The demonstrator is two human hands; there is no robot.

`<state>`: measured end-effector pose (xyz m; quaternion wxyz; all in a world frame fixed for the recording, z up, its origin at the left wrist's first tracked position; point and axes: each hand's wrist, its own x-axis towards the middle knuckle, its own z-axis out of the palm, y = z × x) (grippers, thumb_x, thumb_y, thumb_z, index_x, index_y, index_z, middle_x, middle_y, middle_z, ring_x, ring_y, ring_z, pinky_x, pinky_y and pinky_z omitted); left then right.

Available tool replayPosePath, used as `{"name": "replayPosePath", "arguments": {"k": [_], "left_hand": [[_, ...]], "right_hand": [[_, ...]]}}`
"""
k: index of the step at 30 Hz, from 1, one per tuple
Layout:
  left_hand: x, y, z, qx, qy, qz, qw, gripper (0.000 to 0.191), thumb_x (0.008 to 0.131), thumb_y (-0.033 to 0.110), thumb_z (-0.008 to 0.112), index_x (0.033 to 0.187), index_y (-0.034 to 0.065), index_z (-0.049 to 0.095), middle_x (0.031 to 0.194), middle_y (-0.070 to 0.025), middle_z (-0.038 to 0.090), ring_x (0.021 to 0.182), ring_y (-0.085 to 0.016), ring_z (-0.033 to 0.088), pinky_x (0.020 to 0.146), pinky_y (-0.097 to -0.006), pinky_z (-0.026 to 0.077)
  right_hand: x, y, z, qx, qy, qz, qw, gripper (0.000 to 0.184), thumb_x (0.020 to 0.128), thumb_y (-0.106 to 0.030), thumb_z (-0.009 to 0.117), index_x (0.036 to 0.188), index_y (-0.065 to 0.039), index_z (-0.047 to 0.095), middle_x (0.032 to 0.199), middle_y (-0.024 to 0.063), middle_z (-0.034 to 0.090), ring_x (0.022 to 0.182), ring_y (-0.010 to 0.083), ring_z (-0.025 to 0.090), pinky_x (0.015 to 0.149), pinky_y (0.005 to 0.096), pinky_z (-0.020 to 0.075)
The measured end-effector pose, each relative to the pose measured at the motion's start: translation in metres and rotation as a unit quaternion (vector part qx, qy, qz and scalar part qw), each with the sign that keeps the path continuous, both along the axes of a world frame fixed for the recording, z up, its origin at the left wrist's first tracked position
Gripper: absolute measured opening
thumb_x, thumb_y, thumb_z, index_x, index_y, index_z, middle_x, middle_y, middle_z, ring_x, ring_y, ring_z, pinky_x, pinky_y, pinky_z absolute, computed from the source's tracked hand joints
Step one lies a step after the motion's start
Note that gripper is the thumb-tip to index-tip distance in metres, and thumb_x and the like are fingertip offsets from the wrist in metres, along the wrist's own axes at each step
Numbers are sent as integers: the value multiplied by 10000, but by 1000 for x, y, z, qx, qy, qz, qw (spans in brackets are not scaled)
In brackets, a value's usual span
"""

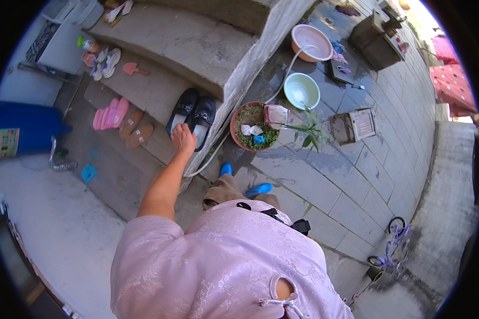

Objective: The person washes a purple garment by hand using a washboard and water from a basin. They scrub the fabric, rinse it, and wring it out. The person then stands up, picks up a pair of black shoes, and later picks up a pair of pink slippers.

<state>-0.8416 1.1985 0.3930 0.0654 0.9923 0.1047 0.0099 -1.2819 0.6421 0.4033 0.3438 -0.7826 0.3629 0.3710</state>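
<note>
A pair of black slip-on shoes (203,113) with pale insoles and chain-like trim across the top rests side by side on a concrete step. My left hand (183,137) reaches over their heel openings, mostly at the left shoe. Its fingers are bent, and their tips are partly hidden, so whether they grip the shoes is unclear. To the left of that hand are brown slippers (140,136) and pink slides (111,114). My right hand is out of view.
A round planter (234,134) holds low greenery, white crumpled pieces and a packet (276,115). Nearby stand a pale green basin (302,91), a pink basin (312,43) and a small stool (355,125). A hose (284,75) runs along the steps. A toy trowel (135,69) lies higher up.
</note>
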Motion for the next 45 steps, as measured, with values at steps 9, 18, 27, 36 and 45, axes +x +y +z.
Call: {"name": "replayPosePath", "arguments": {"k": [9,18,27,36,45], "left_hand": [[-20,-32,-23,183,245,-211,928,852,658,456,818,1377,259,406,1497,-152,321,1385,-329,272,1060,-527,285],[20,3,-47,128,231,-118,957,302,942,160,407,1225,118,503,1436,-78,446,980,-257,674,971,-510,342],[55,33,-37,132,194,-136,963,309,941,137,394,1215,125,538,1439,-54,450,1099,-258,616,958,-525,343],[-21,-37,-35,182,135,-212,951,162,822,194,592,961,178,675,1336,8,520,1245,-246,436,965,-493,365],[-70,-180,-54,132,350,-334,865,215,810,273,588,808,104,721,940,-75,675,1032,-291,536,853,-498,397]], "right_hand": [[-73,48,11,-7,-133,-218,967,276,948,-198,549,1093,22,631,803,123,693,640,187,663,552,317,522],[-152,36,-5,16,30,-246,969,255,949,-166,523,1082,20,636,810,96,684,651,164,647,539,312,511],[-116,52,5,13,-51,-254,966,252,950,-154,509,1085,13,641,829,93,685,671,163,645,555,310,517],[-121,58,0,0,3,-271,963,311,950,-265,524,1092,-13,640,860,97,704,697,186,673,662,336,543],[-185,2,5,38,87,-377,922,430,828,-453,664,1137,-155,648,1214,99,603,1034,224,594,838,460,485]]}}
